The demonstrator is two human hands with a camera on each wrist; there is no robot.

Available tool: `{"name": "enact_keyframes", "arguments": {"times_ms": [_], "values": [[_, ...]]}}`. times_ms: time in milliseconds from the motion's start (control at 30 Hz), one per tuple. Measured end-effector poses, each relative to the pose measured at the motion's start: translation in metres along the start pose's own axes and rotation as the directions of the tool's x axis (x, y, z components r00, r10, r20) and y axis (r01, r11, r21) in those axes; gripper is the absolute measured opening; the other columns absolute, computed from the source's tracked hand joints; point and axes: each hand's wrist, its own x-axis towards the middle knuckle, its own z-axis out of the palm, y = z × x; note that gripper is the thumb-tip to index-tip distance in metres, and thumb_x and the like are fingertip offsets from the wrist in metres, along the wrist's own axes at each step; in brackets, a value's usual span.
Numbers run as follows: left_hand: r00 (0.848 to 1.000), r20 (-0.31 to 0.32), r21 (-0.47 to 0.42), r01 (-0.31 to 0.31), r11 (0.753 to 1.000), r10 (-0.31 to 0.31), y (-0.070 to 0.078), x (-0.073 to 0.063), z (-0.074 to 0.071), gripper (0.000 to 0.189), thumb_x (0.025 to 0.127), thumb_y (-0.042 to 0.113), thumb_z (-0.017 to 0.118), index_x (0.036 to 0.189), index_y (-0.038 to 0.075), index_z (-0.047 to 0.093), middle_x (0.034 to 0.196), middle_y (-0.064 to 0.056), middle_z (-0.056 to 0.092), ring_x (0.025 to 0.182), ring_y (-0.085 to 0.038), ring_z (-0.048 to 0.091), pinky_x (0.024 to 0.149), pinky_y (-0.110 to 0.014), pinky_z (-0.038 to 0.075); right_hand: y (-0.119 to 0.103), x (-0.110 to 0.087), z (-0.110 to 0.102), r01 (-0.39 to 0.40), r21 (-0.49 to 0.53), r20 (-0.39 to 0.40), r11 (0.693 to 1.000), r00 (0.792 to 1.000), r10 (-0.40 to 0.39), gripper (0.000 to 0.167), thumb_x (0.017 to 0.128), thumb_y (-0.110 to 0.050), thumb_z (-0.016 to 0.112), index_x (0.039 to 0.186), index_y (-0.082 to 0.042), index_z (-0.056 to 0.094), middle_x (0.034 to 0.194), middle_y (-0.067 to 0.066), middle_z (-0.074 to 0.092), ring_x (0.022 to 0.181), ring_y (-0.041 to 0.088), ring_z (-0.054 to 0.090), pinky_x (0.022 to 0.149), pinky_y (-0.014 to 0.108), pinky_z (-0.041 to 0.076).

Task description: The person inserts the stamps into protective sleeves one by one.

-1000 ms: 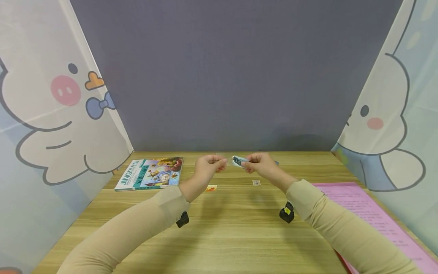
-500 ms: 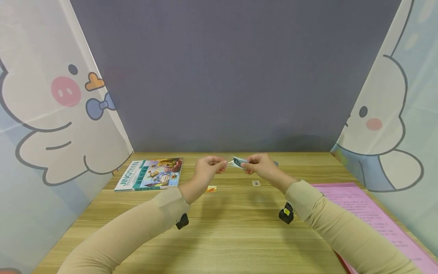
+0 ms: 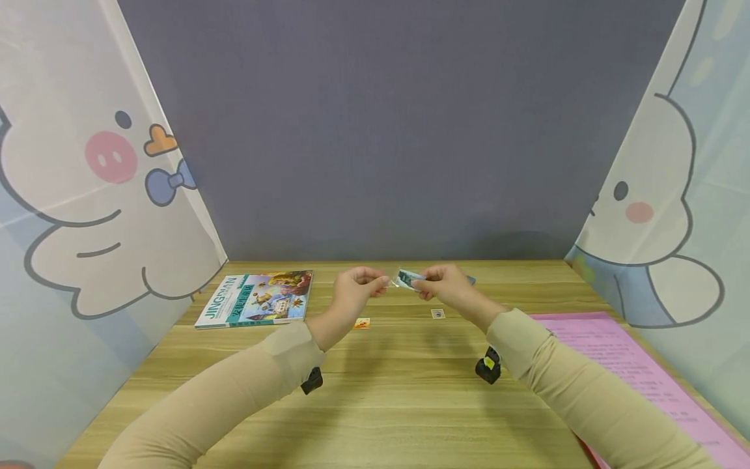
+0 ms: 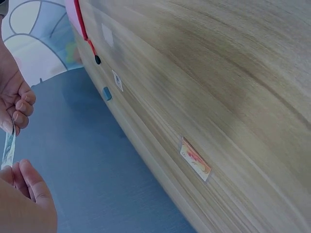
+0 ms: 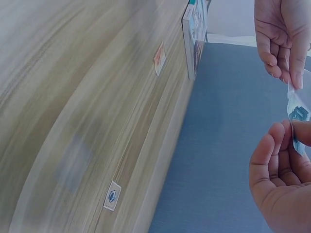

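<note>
Above the far part of the table, my left hand [image 3: 357, 286] pinches the edge of a clear plastic sleeve [image 5: 304, 92] between thumb and fingertips. Facing it, my right hand [image 3: 450, 286] pinches a teal and white postage stamp [image 5: 299, 114] with a toothed edge. Stamp and sleeve overlap between the hands; how much of the stamp lies inside the sleeve I cannot tell. Below on the wood lie an orange and yellow stamp [image 4: 195, 159], near my left wrist in the head view, and a small white stamp with a blue mark [image 5: 112, 195], under my right hand.
A picture book [image 3: 258, 298] lies at the back left of the wooden table [image 3: 375, 404]. Pink printed sheets [image 3: 621, 365] cover the right side. A small blue block [image 4: 107, 93] sits near the far edge, before a grey panel [image 3: 375, 130].
Both hands stay nearly in place. The teal stamp and the clear sleeve between them have tilted slightly, and the sleeve's glint has shifted.
</note>
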Motion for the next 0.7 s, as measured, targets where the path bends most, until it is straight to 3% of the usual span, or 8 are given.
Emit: {"name": "enact_keyframes", "arguments": {"times_ms": [100, 300, 467, 600, 700], "values": [[1.0, -0.001, -0.01, -0.014, 1.0, 0.014, 0.0, -0.001, 0.0, 0.014, 0.088, 0.012, 0.072, 0.094, 0.0, 0.071, 0.083, -0.009, 0.071, 0.078, -0.021, 0.07, 0.082, -0.04, 0.06, 0.0, 0.0, 0.002, -0.009, 0.003, -0.007, 1.0, 1.0, 0.009, 0.022, 0.093, -0.015, 0.066, 0.102, 0.005, 0.067, 0.084, 0.005, 0.068, 0.071, 0.014, 0.063, 0.069, 0.026, 0.057], [1.0, -0.015, -0.004, -0.025, 1.0, 0.025, -0.001, -0.001, 0.002, 0.016, 0.087, 0.013, 0.073, 0.095, -0.001, 0.071, 0.087, -0.014, 0.072, 0.073, -0.014, 0.069, 0.078, -0.037, 0.061, 0.002, 0.002, 0.003, -0.013, 0.002, 0.003, 1.0, 1.0, 0.013, 0.022, 0.093, -0.015, 0.066, 0.102, 0.005, 0.067, 0.085, 0.006, 0.068, 0.072, 0.015, 0.062, 0.068, 0.025, 0.056], [1.0, -0.01, 0.017, -0.018, 1.0, 0.018, -0.003, 0.001, 0.002, 0.018, 0.087, 0.012, 0.073, 0.097, -0.003, 0.071, 0.09, -0.017, 0.072, 0.075, -0.016, 0.069, 0.078, -0.036, 0.061, 0.001, 0.002, 0.002, -0.012, 0.003, 0.006, 1.0, 1.0, 0.012, 0.022, 0.093, -0.016, 0.066, 0.102, 0.005, 0.066, 0.084, 0.005, 0.067, 0.073, 0.016, 0.062, 0.069, 0.025, 0.056], [1.0, 0.003, 0.046, -0.006, 0.999, 0.006, 0.012, -0.01, 0.003, 0.02, 0.089, 0.009, 0.07, 0.1, -0.008, 0.069, 0.094, -0.021, 0.071, 0.069, -0.009, 0.066, 0.08, -0.037, 0.06, 0.0, 0.001, 0.0, -0.002, -0.008, 0.015, 1.0, 1.0, 0.002, 0.022, 0.094, -0.016, 0.065, 0.102, 0.004, 0.066, 0.083, 0.004, 0.066, 0.074, 0.017, 0.061, 0.069, 0.025, 0.055], [1.0, 0.008, 0.048, 0.003, 0.999, -0.004, 0.011, -0.01, 0.003, 0.02, 0.089, 0.01, 0.07, 0.101, -0.007, 0.07, 0.095, -0.021, 0.071, 0.067, -0.005, 0.064, 0.078, -0.034, 0.061, -0.001, 0.001, -0.001, 0.004, -0.033, 0.024, 0.999, 1.0, -0.003, 0.024, 0.094, -0.018, 0.066, 0.104, 0.004, 0.066, 0.083, 0.004, 0.066, 0.075, 0.017, 0.061, 0.068, 0.025, 0.055]]}}
